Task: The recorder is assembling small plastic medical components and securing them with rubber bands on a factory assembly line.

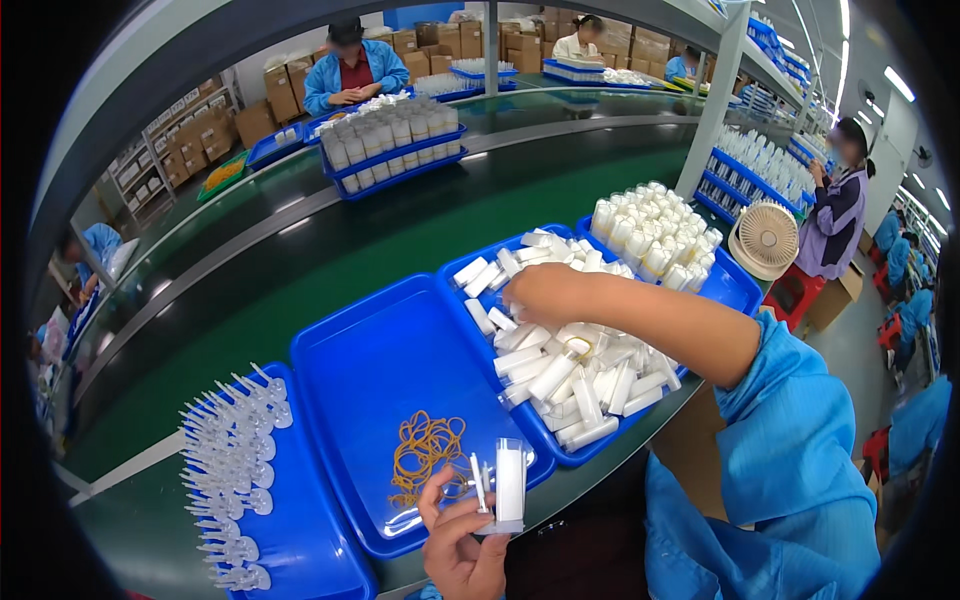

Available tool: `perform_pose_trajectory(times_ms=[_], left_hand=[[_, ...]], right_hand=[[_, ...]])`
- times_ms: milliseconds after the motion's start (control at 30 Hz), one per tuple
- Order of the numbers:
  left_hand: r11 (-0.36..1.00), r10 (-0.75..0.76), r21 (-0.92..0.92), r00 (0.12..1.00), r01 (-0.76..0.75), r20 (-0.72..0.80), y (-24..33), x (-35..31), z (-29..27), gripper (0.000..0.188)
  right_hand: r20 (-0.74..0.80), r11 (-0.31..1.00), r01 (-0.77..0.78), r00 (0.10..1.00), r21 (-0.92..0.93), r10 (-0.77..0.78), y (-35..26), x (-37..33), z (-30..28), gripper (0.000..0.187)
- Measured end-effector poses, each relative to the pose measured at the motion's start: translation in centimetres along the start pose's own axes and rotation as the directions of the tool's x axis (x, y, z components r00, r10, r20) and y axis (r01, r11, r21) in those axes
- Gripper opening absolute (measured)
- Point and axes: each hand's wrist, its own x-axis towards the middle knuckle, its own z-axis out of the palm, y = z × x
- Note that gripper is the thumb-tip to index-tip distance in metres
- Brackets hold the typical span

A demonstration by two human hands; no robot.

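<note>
In front of me, my left hand [468, 552] is closed around a clear, flat-sided plastic tube with a white insert [511, 482], held upright. A thin white stick-like part [478, 482] stands up beside it, at the same fingers. My right hand [540, 294] reaches into a blue tray full of white tube-like pieces [560, 385]; its fingers are mostly hidden, so I cannot see what they grip. Behind my left hand, a tangle of yellow-brown rubber bands [425, 450] lies in another blue tray [360, 330].
At the left, a blue tray [320, 520] holds rows of clear, pointed plastic parts [235, 470]. Bundled white tubes [655, 230] stand in a tray at the right, near a beige fan [768, 238]. Stacked trays of cups [390, 140] sit across the green belt [420, 235]. Co-workers sit beyond.
</note>
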Motion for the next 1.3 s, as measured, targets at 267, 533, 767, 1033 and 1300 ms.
perform_pose_trajectory(times_ms=[267,533,767,1033,1300], left_hand=[[0.992,0.050,0.119,0.999,-0.050,-0.002,1.1,0.1,-0.6,0.012],[0.975,0.123,0.179,0.990,-0.135,0.074,0.6,0.5,0.2,0.007],[0.971,0.098,0.205,0.988,-0.120,0.118,1.0,0.8,0.3,0.006],[0.962,0.009,0.267,0.989,-0.049,0.150,1.0,1.1,0.6,0.006],[0.912,0.202,0.310,0.952,-0.269,0.232,0.7,1.2,0.7,0.006]], right_hand=[[-0.336,0.733,0.243,0.942,0.635,-0.020,-4.3,-4.1,-1.2,0.036],[-0.056,-0.203,0.025,0.987,0.979,-0.151,-8.6,-9.7,-0.9,0.041],[-0.013,-0.367,-0.109,0.949,0.924,-0.315,-7.8,-9.9,-0.1,0.028],[-0.158,0.544,0.350,0.917,0.763,-0.367,-6.5,-10.4,-1.8,0.024],[-0.160,0.411,0.337,0.900,0.847,-0.406,-6.2,-10.6,-1.1,0.026]])
